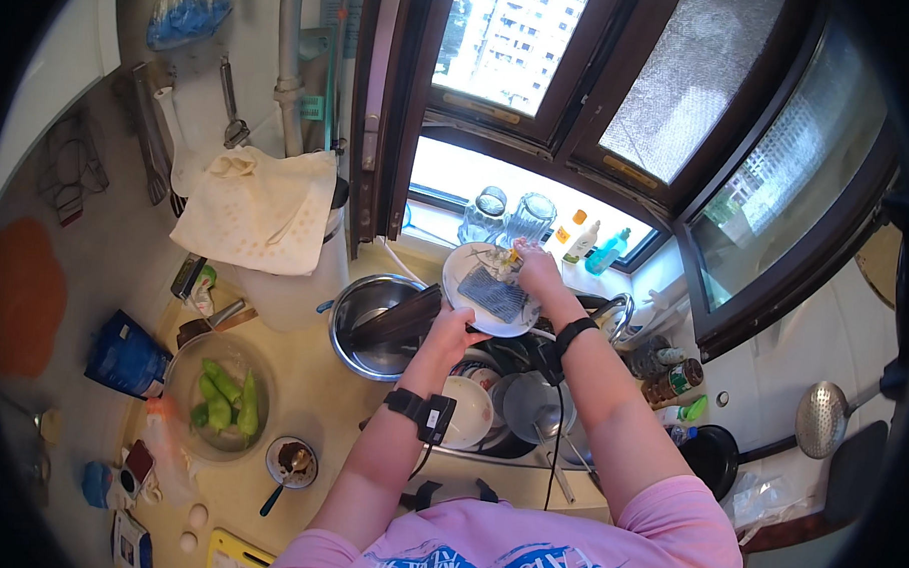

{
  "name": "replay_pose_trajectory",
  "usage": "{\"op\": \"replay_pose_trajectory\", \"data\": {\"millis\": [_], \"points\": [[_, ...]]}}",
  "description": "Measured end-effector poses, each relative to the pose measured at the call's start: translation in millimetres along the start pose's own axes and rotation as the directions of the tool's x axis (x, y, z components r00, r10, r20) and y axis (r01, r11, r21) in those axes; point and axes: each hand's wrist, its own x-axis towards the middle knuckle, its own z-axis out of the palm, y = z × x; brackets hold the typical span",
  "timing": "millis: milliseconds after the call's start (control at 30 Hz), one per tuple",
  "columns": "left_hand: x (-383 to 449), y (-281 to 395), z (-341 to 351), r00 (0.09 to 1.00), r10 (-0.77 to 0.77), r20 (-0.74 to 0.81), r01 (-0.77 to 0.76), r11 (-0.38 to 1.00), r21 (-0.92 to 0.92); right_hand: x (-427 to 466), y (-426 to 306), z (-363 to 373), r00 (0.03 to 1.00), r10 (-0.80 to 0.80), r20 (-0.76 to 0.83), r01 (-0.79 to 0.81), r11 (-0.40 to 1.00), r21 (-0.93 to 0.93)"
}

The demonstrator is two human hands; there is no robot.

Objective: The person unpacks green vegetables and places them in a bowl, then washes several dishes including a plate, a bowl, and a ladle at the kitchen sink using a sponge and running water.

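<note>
My left hand (456, 331) grips the lower left rim of a white plate (466, 266) with a floral pattern, held tilted over the sink. A grey ribbed cloth or pad (492, 294) lies against the plate's face. At the plate's upper right edge is my right hand (536, 268), its fingers bent near something small and yellow; whether it grips the plate or that item cannot be told. Below the plate, bowls (469, 412) and a clear round container (533, 407) are piled in the sink. A steel basin (371, 296) with a dark long object stands to the left.
Glass jars (532, 217) and bottles (607, 252) line the windowsill. On the left counter are a bowl of green peppers (221, 396), a small dish (292, 461) with a spoon, eggs (198, 515) and a yellow cutting board (231, 554). The faucet (625, 309) rises right of the plate.
</note>
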Motion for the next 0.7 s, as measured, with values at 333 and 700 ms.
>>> {"op": "replay_pose_trajectory", "data": {"millis": [333,700], "points": [[-78,-15,2,0.992,0.12,-0.04,-0.118,0.992,0.047,-107,-66,-14,0.954,-0.282,-0.097,0.299,0.909,0.29],[-176,-105,15,0.959,0.13,-0.25,-0.066,0.967,0.247,-226,-30,52,0.895,-0.433,-0.105,0.439,0.818,0.373]]}}
